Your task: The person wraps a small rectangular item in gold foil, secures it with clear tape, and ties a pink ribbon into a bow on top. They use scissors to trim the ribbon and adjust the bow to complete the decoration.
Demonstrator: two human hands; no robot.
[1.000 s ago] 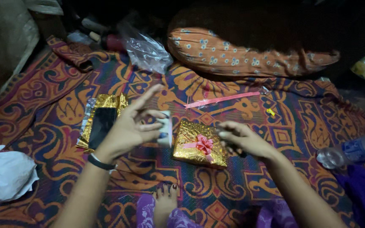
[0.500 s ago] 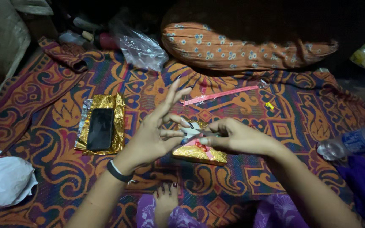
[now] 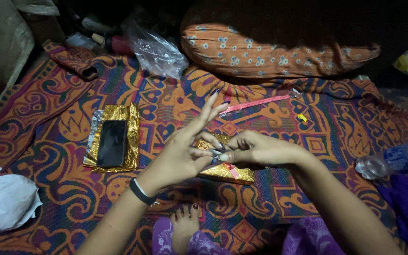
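We are holding both hands together just above the gold-wrapped package (image 3: 225,171), which is lying on the patterned mat (image 3: 308,189) directly beneath them. Our left hand (image 3: 185,153) is pinching with thumb and one finger while the other fingers are fanning outward and up. Our right hand (image 3: 253,150) is closing its fingertips on a small item (image 3: 216,152) where the two hands meet; we cannot tell what it is. A dark phone (image 3: 112,143) is resting on gold foil (image 3: 131,137) outboard of the left hand. A pink strip (image 3: 256,103) is lying beyond the fingertips.
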